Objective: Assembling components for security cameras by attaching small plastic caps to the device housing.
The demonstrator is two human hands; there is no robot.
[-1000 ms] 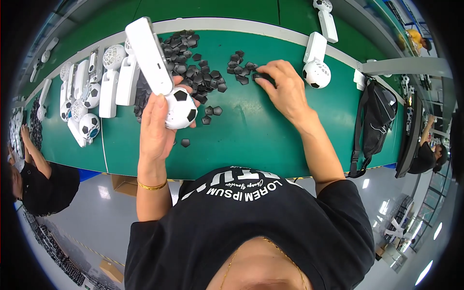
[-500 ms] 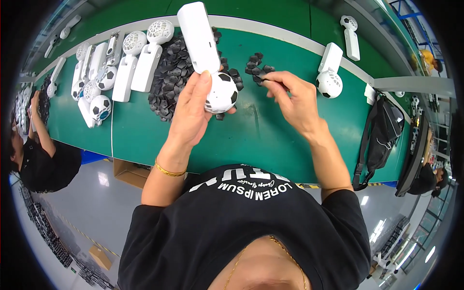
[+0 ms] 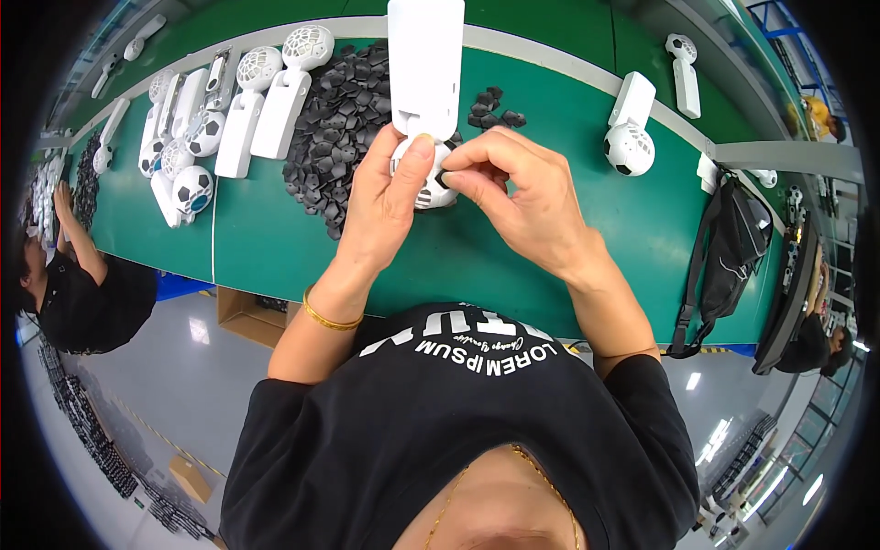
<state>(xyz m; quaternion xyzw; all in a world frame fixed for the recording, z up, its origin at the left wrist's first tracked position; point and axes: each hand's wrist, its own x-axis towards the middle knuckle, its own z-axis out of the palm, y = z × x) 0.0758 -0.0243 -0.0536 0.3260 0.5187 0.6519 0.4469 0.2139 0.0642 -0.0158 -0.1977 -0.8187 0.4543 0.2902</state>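
A white handheld fan (image 3: 426, 69) with a football-patterned round head is in my left hand (image 3: 390, 192). Its long handle points away from me, and my left thumb presses near the joint of handle and head. My right hand (image 3: 527, 202) pinches a small black pentagonal piece (image 3: 444, 180) at the right side of the ball head. The fingers of both hands partly cover the head. Left of the fan lies a big heap of black pentagonal pieces (image 3: 335, 137); a few more pieces (image 3: 495, 108) lie beyond my right hand.
Several white fans (image 3: 266, 119) stand in a cluster on the green table (image 3: 550, 110) at the left. Another fan (image 3: 631, 124) lies at the right, near a black bag (image 3: 729, 238) at the table's edge. A co-worker (image 3: 82, 293) sits far left. An open cardboard box (image 3: 247, 316) is below the table.
My right hand has moved left from the loose black pieces to the fan's head, with a black piece between its fingertips. The fan has shifted right and its handle turned straighter.
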